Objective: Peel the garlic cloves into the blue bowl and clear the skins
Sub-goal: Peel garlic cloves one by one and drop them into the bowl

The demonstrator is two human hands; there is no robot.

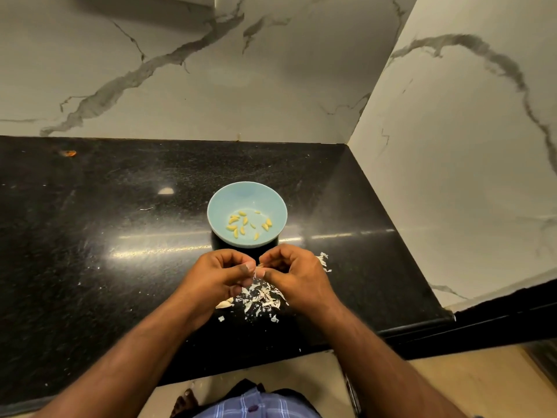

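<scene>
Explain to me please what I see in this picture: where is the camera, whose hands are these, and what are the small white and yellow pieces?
There is no machine here. A person wears one wide camera on the head, so you look forward and down along their own arms. The left hand and right hand meet above a black counter and together pinch a small garlic clove, which they seem to be peeling; it is mostly hidden by the fingers. Just behind the hands stands a blue bowl with yellow peeled cloves inside. The white flakes under and beside the hands are the garlic skins, loose on the counter. Behind is a marble wall.
</scene>
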